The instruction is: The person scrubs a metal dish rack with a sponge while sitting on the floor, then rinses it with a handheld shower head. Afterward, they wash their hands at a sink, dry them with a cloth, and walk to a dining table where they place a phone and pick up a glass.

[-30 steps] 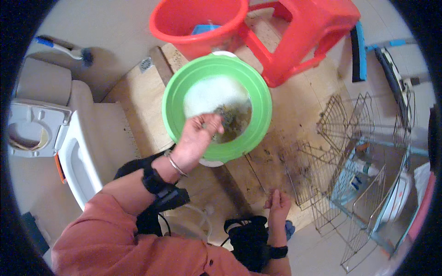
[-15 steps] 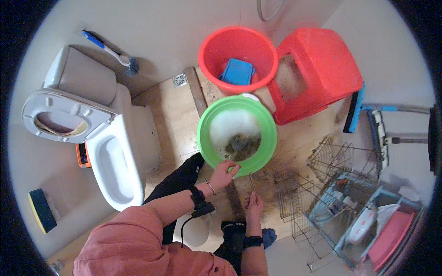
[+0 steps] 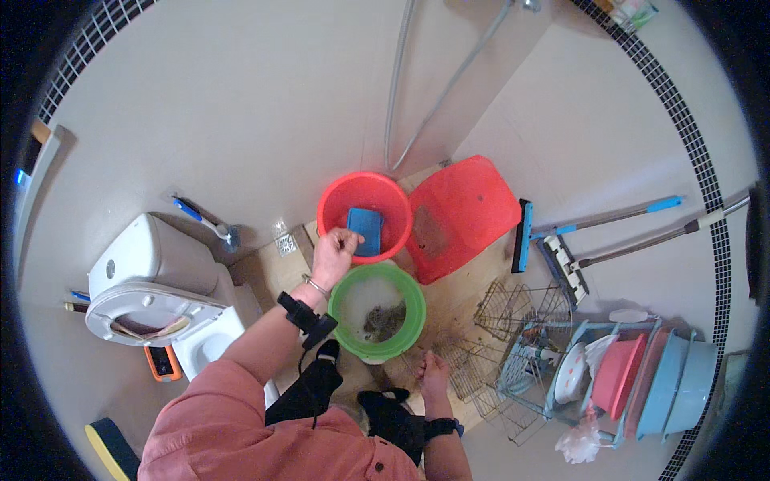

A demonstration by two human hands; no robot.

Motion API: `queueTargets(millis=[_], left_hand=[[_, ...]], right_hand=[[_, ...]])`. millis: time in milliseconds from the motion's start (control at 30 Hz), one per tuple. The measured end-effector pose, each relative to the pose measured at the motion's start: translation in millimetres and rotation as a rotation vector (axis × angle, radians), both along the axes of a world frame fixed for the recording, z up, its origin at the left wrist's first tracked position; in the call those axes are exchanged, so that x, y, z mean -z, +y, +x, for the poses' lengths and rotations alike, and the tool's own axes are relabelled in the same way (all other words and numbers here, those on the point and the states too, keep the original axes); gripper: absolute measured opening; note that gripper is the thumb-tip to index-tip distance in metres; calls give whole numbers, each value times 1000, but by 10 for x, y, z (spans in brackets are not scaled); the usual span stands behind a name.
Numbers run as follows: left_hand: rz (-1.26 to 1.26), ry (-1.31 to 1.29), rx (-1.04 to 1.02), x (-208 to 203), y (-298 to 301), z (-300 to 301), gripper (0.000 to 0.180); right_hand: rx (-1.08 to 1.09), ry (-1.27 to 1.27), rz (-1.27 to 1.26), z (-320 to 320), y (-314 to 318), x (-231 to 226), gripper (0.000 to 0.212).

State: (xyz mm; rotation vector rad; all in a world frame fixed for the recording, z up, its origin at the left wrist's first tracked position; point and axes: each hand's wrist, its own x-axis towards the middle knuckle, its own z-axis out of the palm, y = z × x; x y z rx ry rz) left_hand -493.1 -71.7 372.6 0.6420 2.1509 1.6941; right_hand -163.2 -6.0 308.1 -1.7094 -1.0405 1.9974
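My left hand (image 3: 338, 252) is raised in front of the red bucket (image 3: 322, 210), fingers curled closed. Anything small inside them does not show. Inside the bucket sits a blue box-like thing (image 3: 365, 228), partly behind that hand. Below stands a green basin (image 3: 416, 321) with cloudy, whitish water and a dark clump (image 3: 387, 321) in it. My right hand (image 3: 434, 374) is low, right of the basin's near edge and apart from it, its fingers pinched together. What they hold, if anything, is too small to name.
A red plastic housing (image 3: 473, 204) with a large opening lies beside the bucket. At right are wire racks (image 3: 513, 309), a squeegee (image 3: 523, 240), a mop (image 3: 565, 268) and stacked basins (image 3: 618, 373). A toilet (image 3: 152, 256) and a brush (image 3: 210, 224) are at left.
My left hand has left the green basin's near rim and risen forward to the red bucket. The right hand stays low near the basin. The view has tilted up, showing more wall.
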Motion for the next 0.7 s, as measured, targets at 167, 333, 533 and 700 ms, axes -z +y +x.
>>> queueTargets(millis=[167,333,533,700], left_hand=[[-77,295,-121,-884,142,-490,27],[-144,423,-166,-1732,296,-735,29],[-189,496,-171,-2512,680,-662,28],[-235,1005,-229,-3094,999,-824,18]], right_hand=[[-123,95,17,-109,297,-369,15],[13,147,21,-26,590,-673,16],[-39,154,114,380,968,-927,19],[31,172,186,387,1222,-1087,16]])
